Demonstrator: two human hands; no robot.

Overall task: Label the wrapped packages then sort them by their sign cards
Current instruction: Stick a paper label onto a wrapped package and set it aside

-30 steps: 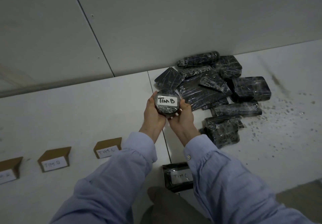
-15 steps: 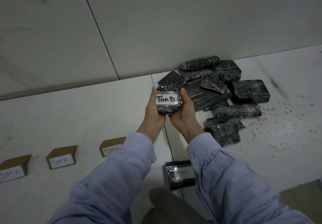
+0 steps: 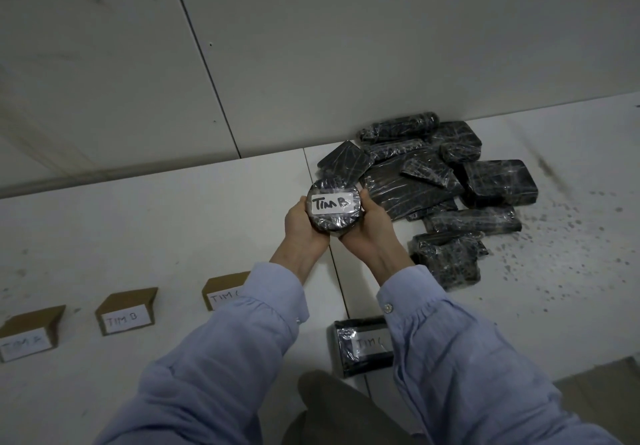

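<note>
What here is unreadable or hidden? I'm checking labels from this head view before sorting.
- Leftmost sign card: writing too faint; frame edge cuts it.
- Third sign card: last letter behind the left sleeve.
- Labelled package near the knee: right sleeve covers the label's end.
- Pile of wrapped packages: no labels visible; undersides hidden.

pile of packages (image 3: 446, 188) far right by wall (image 3: 311, 63) | three sign cards (image 3: 126, 311) in row left | one package (image 3: 363, 346) near front

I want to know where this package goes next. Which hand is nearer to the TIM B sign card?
Left. The left hand grips the round package's left side, up and right of the TIM B sign card. The right hand is on the far side of the package.
</note>
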